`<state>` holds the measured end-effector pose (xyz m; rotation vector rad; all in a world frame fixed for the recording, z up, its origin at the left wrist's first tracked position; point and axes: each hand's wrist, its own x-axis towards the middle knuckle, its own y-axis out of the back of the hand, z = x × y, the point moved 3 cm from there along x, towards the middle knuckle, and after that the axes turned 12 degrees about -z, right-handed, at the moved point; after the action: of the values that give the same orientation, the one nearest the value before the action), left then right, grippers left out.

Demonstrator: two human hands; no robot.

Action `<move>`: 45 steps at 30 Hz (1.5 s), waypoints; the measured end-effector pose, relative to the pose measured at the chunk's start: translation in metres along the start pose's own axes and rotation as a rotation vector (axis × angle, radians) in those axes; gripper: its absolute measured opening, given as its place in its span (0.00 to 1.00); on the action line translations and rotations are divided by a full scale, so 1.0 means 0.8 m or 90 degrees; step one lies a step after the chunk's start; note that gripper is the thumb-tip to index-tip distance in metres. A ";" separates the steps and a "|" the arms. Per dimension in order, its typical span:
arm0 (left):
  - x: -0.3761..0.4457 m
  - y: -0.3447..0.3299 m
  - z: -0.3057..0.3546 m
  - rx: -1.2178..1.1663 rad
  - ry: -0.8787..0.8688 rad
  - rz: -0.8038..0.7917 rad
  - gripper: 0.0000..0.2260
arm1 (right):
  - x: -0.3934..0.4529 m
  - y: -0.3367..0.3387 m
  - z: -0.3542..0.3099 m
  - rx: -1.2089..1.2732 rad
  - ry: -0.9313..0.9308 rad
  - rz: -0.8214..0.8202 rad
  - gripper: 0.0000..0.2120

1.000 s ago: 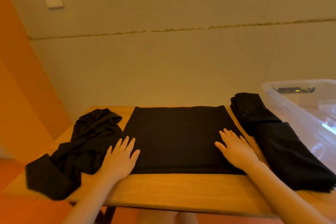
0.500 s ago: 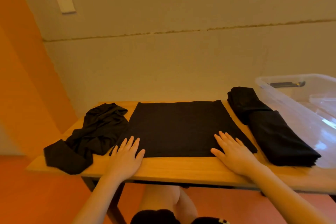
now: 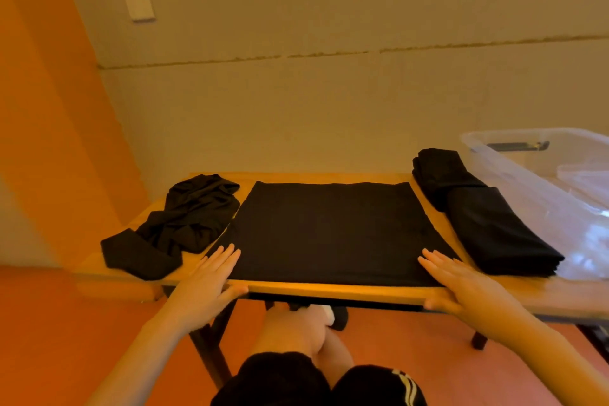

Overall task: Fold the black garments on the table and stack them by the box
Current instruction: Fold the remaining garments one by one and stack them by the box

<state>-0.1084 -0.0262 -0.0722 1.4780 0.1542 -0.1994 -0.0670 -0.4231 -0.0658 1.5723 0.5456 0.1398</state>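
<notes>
A black garment (image 3: pixel 329 227) lies flat as a smooth rectangle in the middle of the wooden table (image 3: pixel 329 292). My left hand (image 3: pixel 211 280) rests flat at its near left corner, fingers on the cloth and thumb over the table edge. My right hand (image 3: pixel 461 283) rests flat at its near right corner in the same way. A crumpled black garment (image 3: pixel 184 224) lies on the table's left. Folded black garments (image 3: pixel 481 211) are stacked on the right beside the clear plastic box (image 3: pixel 540 181).
The table stands against a beige wall, with an orange wall on the left. A white switch plate (image 3: pixel 139 4) is on the wall. My knees and black shorts (image 3: pixel 316 379) show below the table edge above a reddish floor.
Both hands slid toward me along the flat garment to the table's near edge, thumbs now over the edge. The camera has pulled back and tilted down.
</notes>
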 end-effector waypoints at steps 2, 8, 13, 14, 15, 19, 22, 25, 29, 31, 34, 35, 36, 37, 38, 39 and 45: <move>-0.008 0.001 -0.006 0.006 -0.015 0.042 0.34 | -0.007 -0.002 0.003 0.004 0.008 0.022 0.62; -0.039 0.007 -0.017 -0.138 -0.020 0.222 0.18 | -0.028 -0.020 0.016 -0.008 0.058 0.196 0.33; -0.033 0.104 -0.029 -0.346 -0.001 0.252 0.10 | -0.011 0.082 0.037 0.294 0.053 0.291 0.10; -0.025 0.132 -0.033 -0.368 0.003 0.281 0.10 | -0.002 0.111 0.041 0.340 0.057 0.322 0.10; -0.019 0.160 -0.035 -0.393 0.006 0.311 0.09 | 0.007 0.145 0.042 0.378 0.056 0.351 0.10; 0.004 0.260 -0.030 -0.509 -0.017 0.428 0.09 | 0.026 0.265 0.034 0.511 0.105 0.436 0.07; 0.011 0.311 -0.028 -0.636 -0.061 0.501 0.06 | 0.025 0.323 0.033 0.587 0.136 0.491 0.08; 0.012 0.351 -0.019 -0.676 -0.088 0.549 0.07 | 0.027 0.363 0.036 0.595 0.141 0.542 0.07; 0.019 0.374 -0.019 -0.655 -0.061 0.587 0.07 | 0.027 0.388 0.041 0.556 0.125 0.571 0.07; 0.024 0.374 -0.020 -0.653 -0.062 0.596 0.10 | 0.028 0.390 0.043 0.552 0.118 0.576 0.06; 0.026 0.366 -0.022 -0.667 -0.085 0.599 0.09 | 0.030 0.386 0.046 0.590 0.122 0.553 0.06; 0.025 0.364 -0.022 -0.667 -0.087 0.600 0.07 | 0.029 0.383 0.047 0.604 0.122 0.548 0.06; 0.024 0.362 -0.023 -0.664 -0.088 0.601 0.07 | 0.028 0.381 0.049 0.616 0.121 0.547 0.05; 0.021 0.361 -0.022 -0.661 -0.087 0.601 0.07 | 0.027 0.379 0.051 0.627 0.121 0.547 0.05; 0.020 0.361 -0.022 -0.660 -0.086 0.603 0.09 | 0.025 0.378 0.052 0.634 0.119 0.547 0.05; 0.017 0.362 -0.021 -0.662 -0.083 0.604 0.10 | 0.024 0.377 0.052 0.639 0.117 0.545 0.05; -0.007 0.377 -0.019 -0.647 -0.076 0.645 0.12 | 0.004 0.380 0.051 0.648 0.141 0.548 0.04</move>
<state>-0.0449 0.0137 0.2207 0.3960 -0.5294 0.5512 0.0304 -0.4532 0.2239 2.7395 0.0262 0.7872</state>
